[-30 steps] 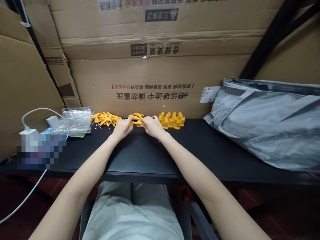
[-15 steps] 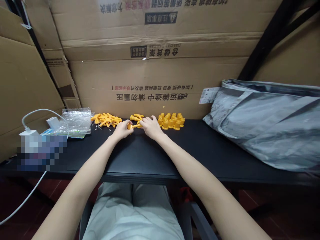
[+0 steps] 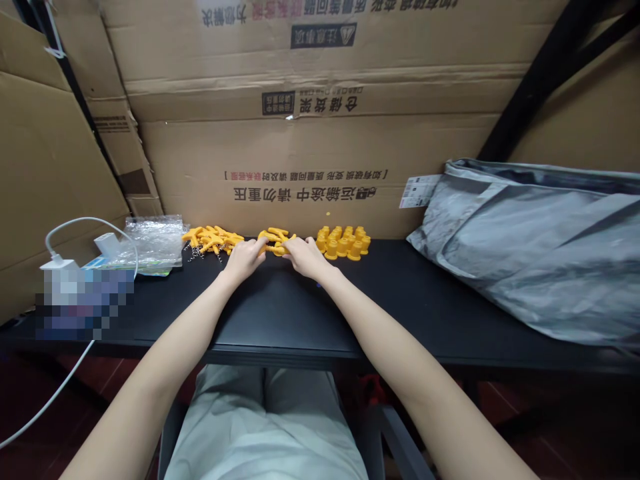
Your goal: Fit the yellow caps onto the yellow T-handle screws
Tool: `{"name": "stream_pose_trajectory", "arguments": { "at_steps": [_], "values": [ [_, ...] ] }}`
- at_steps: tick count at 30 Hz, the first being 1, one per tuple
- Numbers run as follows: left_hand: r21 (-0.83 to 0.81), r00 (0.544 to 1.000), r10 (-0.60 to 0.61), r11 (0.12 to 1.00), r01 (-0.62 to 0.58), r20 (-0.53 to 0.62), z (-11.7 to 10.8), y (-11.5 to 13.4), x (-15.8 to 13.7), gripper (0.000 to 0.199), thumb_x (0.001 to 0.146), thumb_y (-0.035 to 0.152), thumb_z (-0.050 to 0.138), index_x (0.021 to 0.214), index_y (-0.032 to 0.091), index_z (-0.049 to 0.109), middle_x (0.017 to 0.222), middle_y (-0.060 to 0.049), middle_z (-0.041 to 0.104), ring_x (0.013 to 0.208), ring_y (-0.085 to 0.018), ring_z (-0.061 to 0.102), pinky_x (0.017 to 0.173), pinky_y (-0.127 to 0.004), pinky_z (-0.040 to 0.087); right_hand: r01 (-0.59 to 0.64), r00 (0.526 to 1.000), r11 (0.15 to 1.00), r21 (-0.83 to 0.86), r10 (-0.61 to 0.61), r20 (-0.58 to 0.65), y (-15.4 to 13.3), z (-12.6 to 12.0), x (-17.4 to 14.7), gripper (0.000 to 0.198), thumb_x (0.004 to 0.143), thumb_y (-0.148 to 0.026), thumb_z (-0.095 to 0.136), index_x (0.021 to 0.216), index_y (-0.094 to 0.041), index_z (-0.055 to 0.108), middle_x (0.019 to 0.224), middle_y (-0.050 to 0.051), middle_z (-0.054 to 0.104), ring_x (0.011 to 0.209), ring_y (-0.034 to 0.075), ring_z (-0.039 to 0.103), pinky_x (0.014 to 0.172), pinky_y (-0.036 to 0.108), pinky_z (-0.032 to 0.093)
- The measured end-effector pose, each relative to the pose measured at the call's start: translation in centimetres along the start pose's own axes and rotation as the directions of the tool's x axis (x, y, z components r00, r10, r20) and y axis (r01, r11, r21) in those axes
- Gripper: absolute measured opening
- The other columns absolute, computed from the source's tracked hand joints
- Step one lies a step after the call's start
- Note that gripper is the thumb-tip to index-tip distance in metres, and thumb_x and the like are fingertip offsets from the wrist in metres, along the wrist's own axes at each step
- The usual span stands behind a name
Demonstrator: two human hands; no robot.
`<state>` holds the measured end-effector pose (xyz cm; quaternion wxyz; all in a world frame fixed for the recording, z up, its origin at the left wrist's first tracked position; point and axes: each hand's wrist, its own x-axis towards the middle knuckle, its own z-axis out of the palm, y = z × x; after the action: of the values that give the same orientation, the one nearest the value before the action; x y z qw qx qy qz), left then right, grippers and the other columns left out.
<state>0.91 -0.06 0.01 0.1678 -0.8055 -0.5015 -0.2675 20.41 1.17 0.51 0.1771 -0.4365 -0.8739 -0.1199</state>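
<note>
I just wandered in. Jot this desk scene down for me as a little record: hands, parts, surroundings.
Left hand: gripping one end of a yellow piece
Right hand: closed at that piece's other end
Behind the hands: loose yellow parts
Left of the hands: heap of branching yellow parts
Right of the hands: cluster of yellow cup-like parts
Far left: clear plastic packaging
Far right: grey bag
Surface: black table
Backdrop: cardboard, print upside down
</note>
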Motion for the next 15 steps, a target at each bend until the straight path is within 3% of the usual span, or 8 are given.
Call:
{"name": "stream_pose_trajectory", "arguments": {
  "at_steps": [3, 10, 15],
  "values": [
    [-0.089, 1.000, 0.000, 0.996, 0.000, 0.006, 0.00, -0.02, 0.04, 0.031, 0.080, 0.017, 0.052, 0.110, 0.016, 0.059, 0.091, -0.009, 0.070, 0.082, -0.019, 0.066, 0.076, -0.028, 0.047, 0.009, 1.000, 1.000, -0.026, -0.009, -0.022, -0.11, -0.37, -0.05, 0.020, 0.091, -0.017, 0.048, 0.105, -0.018, 0.061, 0.107, 0.012, 0.066, 0.104, 0.026, 0.054, 0.080, 0.036, 0.031],
    [-0.230, 0.975, -0.222, 0.948, 0.221, 0.024, 0.42, 0.42, -0.04, 0.030, 0.072, 0.024, 0.060, 0.102, 0.018, 0.063, 0.074, -0.002, 0.069, 0.066, -0.015, 0.063, 0.065, -0.023, 0.044, 0.000, 0.990, 0.991, -0.132, -0.019, -0.143, -0.48, -0.91, 0.07, 0.021, 0.093, -0.015, 0.040, 0.102, -0.017, 0.058, 0.105, 0.013, 0.064, 0.099, 0.026, 0.051, 0.081, 0.036, 0.028],
    [-0.237, 0.968, -0.250, 0.940, 0.245, 0.011, 0.21, 0.57, -0.16, 0.030, 0.071, 0.026, 0.059, 0.101, 0.021, 0.063, 0.073, -0.001, 0.069, 0.065, -0.016, 0.062, 0.063, -0.024, 0.042, 0.050, 0.989, 0.996, -0.072, -0.060, -0.137, 0.18, -0.32, -0.09, 0.024, 0.092, -0.015, 0.040, 0.109, -0.016, 0.057, 0.108, 0.014, 0.064, 0.099, 0.025, 0.054, 0.089, 0.039, 0.028]
  ]
}}
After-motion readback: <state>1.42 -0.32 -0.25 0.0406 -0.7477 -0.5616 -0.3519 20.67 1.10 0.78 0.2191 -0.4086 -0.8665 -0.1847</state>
